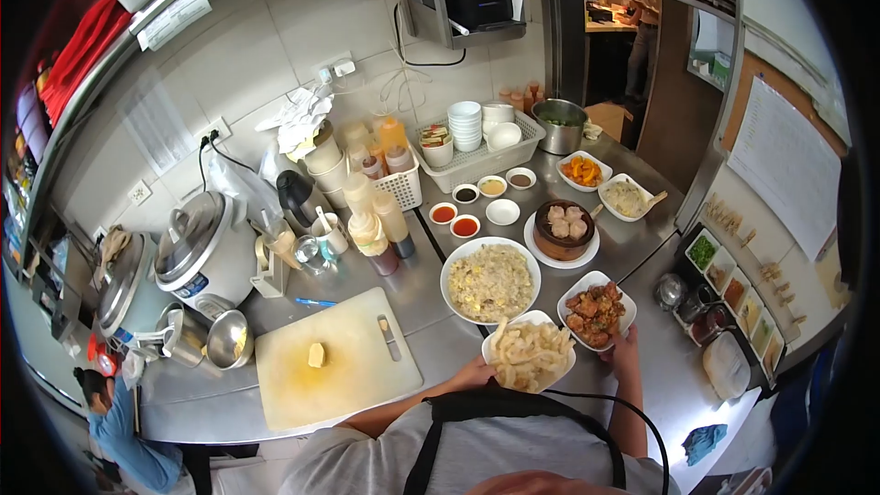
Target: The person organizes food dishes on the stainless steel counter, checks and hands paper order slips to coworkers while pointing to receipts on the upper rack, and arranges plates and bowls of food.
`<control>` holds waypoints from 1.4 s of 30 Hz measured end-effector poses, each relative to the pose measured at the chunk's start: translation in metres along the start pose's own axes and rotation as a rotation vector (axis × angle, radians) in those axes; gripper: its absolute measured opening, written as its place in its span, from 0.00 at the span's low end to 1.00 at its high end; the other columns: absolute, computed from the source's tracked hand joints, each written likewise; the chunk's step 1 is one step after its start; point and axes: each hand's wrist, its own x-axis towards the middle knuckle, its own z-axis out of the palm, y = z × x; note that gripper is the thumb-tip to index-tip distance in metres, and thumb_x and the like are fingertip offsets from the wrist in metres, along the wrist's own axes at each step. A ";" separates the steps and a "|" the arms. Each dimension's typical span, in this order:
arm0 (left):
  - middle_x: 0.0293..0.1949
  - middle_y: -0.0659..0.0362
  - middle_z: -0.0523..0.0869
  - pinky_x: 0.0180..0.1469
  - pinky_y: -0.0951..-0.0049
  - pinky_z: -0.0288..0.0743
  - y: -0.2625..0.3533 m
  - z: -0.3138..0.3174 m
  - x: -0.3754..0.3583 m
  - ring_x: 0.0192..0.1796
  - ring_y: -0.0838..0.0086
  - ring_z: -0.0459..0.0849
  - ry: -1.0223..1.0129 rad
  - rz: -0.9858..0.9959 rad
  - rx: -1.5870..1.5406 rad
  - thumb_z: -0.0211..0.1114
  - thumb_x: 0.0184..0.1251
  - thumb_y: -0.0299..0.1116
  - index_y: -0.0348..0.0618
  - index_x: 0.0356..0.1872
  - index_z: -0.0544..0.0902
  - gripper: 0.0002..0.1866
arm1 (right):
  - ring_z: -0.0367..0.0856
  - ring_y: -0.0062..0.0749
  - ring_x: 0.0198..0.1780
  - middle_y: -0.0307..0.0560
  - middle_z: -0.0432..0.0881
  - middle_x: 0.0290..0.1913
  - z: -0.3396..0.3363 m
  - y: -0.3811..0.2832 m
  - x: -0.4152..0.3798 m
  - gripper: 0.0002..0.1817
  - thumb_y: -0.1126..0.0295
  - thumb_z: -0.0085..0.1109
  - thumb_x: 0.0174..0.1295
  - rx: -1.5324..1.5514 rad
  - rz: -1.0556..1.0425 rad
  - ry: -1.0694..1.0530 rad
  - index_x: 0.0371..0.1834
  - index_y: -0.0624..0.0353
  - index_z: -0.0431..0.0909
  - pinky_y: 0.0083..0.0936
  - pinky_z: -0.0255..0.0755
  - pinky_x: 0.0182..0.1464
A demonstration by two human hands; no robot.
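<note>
My left hand [473,374] grips the near-left rim of a white square bowl [541,385] heaped with pale fries [529,355]. With my right hand [625,354] I hold the lower right side of another white bowl [570,291] of browned fried chicken pieces [597,313]; its fingers are partly hidden by the bowl. Just beyond the fries is a large round plate of fried rice [491,281]. Behind the chicken, a bamboo steamer [563,231] with dumplings rests on a white plate [591,254].
Small sauce dishes [465,225] sit past the rice. Bowls of orange pieces [583,170] and noodle-like food [626,198] stand at the back right. At left are a cutting board [275,376] with a yellow block [317,355], squeeze bottles [368,234] and rice cookers [197,247]. Another person [133,431] is far left.
</note>
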 end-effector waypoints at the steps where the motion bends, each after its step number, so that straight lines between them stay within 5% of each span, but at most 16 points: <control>1: 0.53 0.58 0.67 0.57 0.73 0.55 0.000 -0.001 -0.002 0.56 0.72 0.63 -0.014 -0.005 -0.011 0.46 0.53 0.19 0.39 0.54 0.61 0.23 | 0.73 0.25 0.16 0.46 0.75 0.26 0.002 0.001 0.000 0.25 0.67 0.43 0.53 -0.005 -0.001 0.000 0.55 0.53 0.50 0.16 0.67 0.13; 21: 0.52 0.58 0.67 0.55 0.74 0.57 0.018 0.005 -0.006 0.54 0.73 0.65 0.029 0.195 0.191 0.48 0.51 0.19 0.39 0.54 0.59 0.25 | 0.73 0.26 0.16 0.47 0.74 0.25 0.012 0.005 0.001 0.25 0.70 0.43 0.51 -0.014 -0.009 -0.048 0.54 0.57 0.50 0.16 0.68 0.15; 33: 0.51 0.58 0.68 0.55 0.75 0.59 0.011 0.004 -0.003 0.53 0.74 0.66 0.016 0.265 0.051 0.49 0.51 0.18 0.39 0.54 0.59 0.26 | 0.72 0.26 0.15 0.47 0.74 0.25 0.014 0.005 -0.003 0.24 0.70 0.42 0.52 -0.020 -0.026 -0.031 0.53 0.56 0.50 0.16 0.67 0.14; 42: 0.48 0.59 0.71 0.54 0.75 0.60 -0.004 -0.003 -0.003 0.51 0.75 0.68 0.056 0.133 -0.182 0.49 0.51 0.19 0.39 0.52 0.62 0.23 | 0.71 0.25 0.14 0.46 0.74 0.24 0.016 0.005 -0.003 0.23 0.71 0.41 0.51 0.005 -0.046 -0.016 0.53 0.56 0.52 0.15 0.66 0.14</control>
